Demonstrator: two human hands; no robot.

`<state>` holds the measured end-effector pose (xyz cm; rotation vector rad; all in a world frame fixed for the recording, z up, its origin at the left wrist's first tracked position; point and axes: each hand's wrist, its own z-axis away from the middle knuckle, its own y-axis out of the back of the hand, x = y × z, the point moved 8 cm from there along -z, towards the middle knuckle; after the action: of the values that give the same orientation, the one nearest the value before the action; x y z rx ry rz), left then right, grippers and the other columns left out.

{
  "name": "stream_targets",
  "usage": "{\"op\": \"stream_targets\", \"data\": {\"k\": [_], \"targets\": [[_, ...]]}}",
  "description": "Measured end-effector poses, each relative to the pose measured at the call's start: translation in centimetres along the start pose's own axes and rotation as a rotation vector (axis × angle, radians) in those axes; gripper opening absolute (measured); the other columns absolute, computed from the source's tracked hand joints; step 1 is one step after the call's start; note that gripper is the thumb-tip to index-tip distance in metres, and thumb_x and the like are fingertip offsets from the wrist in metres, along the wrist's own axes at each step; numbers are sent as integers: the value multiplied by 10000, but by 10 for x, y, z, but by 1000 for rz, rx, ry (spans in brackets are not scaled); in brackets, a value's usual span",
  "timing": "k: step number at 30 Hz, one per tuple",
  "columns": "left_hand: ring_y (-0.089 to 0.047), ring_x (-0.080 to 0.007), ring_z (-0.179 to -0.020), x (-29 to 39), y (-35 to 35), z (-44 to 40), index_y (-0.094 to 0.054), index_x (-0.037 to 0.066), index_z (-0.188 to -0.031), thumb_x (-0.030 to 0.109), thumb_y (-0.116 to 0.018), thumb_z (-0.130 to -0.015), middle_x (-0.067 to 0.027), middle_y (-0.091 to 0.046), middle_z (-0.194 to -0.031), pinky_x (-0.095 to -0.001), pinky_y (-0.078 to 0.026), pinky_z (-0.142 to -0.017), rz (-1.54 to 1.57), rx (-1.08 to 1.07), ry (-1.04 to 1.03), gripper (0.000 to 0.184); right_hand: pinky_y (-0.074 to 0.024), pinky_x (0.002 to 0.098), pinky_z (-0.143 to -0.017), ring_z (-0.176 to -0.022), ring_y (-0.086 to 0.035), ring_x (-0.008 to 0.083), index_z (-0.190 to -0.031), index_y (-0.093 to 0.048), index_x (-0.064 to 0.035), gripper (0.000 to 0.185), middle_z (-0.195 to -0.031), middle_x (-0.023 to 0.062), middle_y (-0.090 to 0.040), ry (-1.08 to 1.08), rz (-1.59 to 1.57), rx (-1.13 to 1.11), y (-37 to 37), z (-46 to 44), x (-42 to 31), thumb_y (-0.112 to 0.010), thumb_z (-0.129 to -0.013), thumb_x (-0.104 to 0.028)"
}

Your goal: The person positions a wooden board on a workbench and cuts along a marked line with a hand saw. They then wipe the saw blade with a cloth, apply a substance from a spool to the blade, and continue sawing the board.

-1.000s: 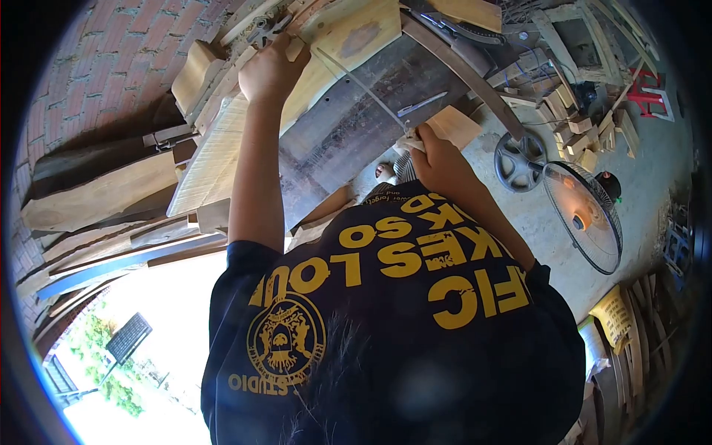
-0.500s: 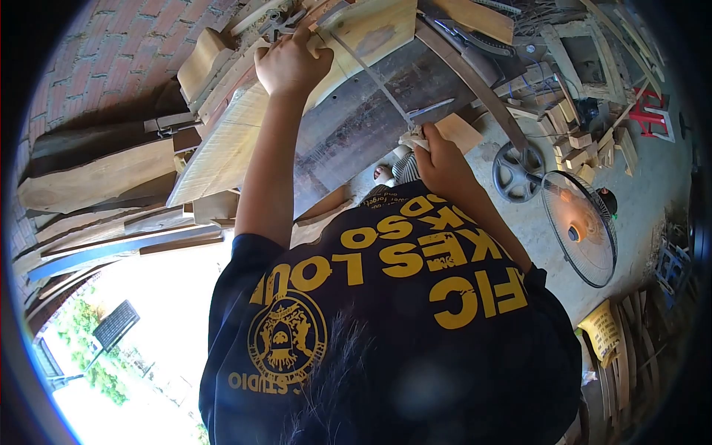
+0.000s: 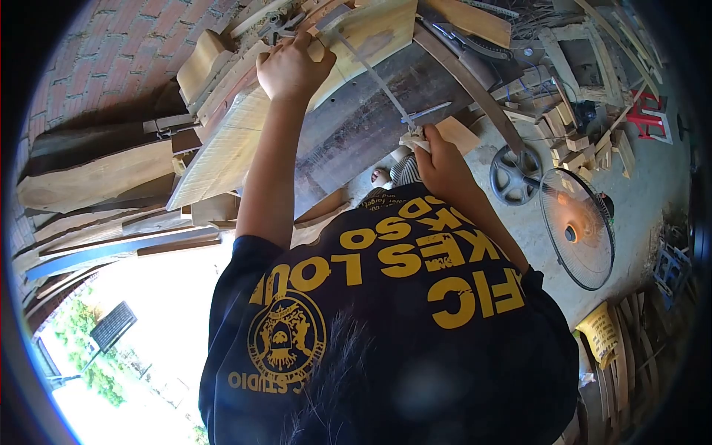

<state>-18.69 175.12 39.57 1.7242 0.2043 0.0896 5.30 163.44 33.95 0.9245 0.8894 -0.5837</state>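
My left hand (image 3: 295,68) is closed near the far end of a pale wooden board (image 3: 221,152), its fingers bent forward and their tips hidden. What it grips there cannot be made out. Closer to my body, my right hand (image 3: 445,157) is wrapped round the whitish, cloth-like end of a long thin grey metal bar (image 3: 378,81). This bar slants up and left across a dark flat work surface (image 3: 348,137), its far end near my left hand. A slim pen-like thing (image 3: 430,111) lies just beyond my right hand.
Boards (image 3: 96,174) are stacked at the left by a brick wall (image 3: 111,67). To the right stand a spoked handwheel (image 3: 515,174), a fan (image 3: 578,230), wood offcuts (image 3: 575,144) and a red stool (image 3: 647,117). A yellow sack (image 3: 598,334) lies at lower right.
My left hand's fingers have shifted slightly, with the forefinger bent lower. My right hand and the metal bar have moved only a little; both hands stay in nearly the same places.
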Motion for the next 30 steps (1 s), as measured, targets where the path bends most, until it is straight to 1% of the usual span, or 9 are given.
{"op": "stream_targets", "data": {"k": [4, 6, 10, 13, 17, 19, 22, 24, 30], "targets": [[-648, -201, -873, -1, 7, 1, -635, 254, -1070, 395, -568, -702, -38, -683, -949, -365, -455, -807, 88, 8, -16, 401, -455, 428, -672, -813, -606, 417, -1040, -486, 27, 218, -853, 243, -611, 33, 0, 24, 1, -1, 0, -446, -903, -137], [-639, -221, -929, -4, 1, 2, -614, 290, -1138, 367, -595, -697, -28, -668, -1037, -376, -490, -802, 251, -169, 45, 448, -455, 428, -674, -816, -605, 418, -1038, -486, 28, 218, -854, 243, -611, 25, -7, 19, 3, -2, 0, -450, -903, -139], [-634, -251, -944, -4, 1, -1, -606, 272, -1148, 324, -610, -700, -43, -665, -1039, -374, -509, -781, 258, -232, -2, 451, -455, 430, -672, -814, -602, 425, -1031, -487, 30, 216, -854, 248, -610, 40, -1, 29, 6, -5, -3, -461, -904, -143], [-634, -270, -935, -16, -17, -12, -590, 209, -1173, 243, -627, -697, -74, -660, -1047, -377, -503, -794, 299, -260, -37, 478, -454, 433, -669, -810, -601, 427, -1027, -489, 28, 214, -848, 251, -609, 36, -17, 37, 9, -7, -6, -461, -906, -146], [-628, -238, -937, -14, -38, -17, -574, 103, -1173, 143, -630, -734, -108, -656, -1049, -368, -484, -803, 649, -493, -140, 444, -454, 435, -666, -805, -601, 427, -1026, -492, 26, 218, -841, 251, -609, 37, -22, 53, 7, -10, 3, -463, -907, -154], [-625, -225, -927, -11, -42, -14, -568, 76, -1174, 117, -647, -737, -112, -658, -1043, -362, -476, -800, 747, -592, -145, 446, -451, 476, -599, -722, -608, 422, -1017, -489, 8, 215, -737, 242, -612, 112, 4, 113, 10, -11, 1, -466, -892, -166], [-617, -198, -862, -7, -43, -8, -582, 55, -1146, 109, -690, -731, -117, -666, -962, -346, -465, -774, 824, -635, -155, 432, -452, 471, -600, -718, -609, 421, -1010, -494, 8, 213, -740, 239, -614, 99, -9, 118, 13, -11, 4, -464, -891, -166], [-608, -183, -796, -6, -44, 2, -596, 37, -1117, 83, -739, -685, -118, -657, -890, -331, -460, -753, 935, -726, -15, 458, -453, 468, -601, -719, -610, 419, -1010, -494, 10, 212, -742, 235, -617, 94, -19, 124, 17, -11, 3, -464, -892, -164], [-575, -146, -614, 15, -32, 47, -631, 32, -872, 90, -694, -703, -94, -627, -674, -280, -466, -590, 955, -465, 22, 190, -463, 453, -625, -768, -616, 416, -1009, -496, 11, 209, -790, 234, -625, 30, -79, 145, 26, -8, 15, -469, -897, -163]]}}
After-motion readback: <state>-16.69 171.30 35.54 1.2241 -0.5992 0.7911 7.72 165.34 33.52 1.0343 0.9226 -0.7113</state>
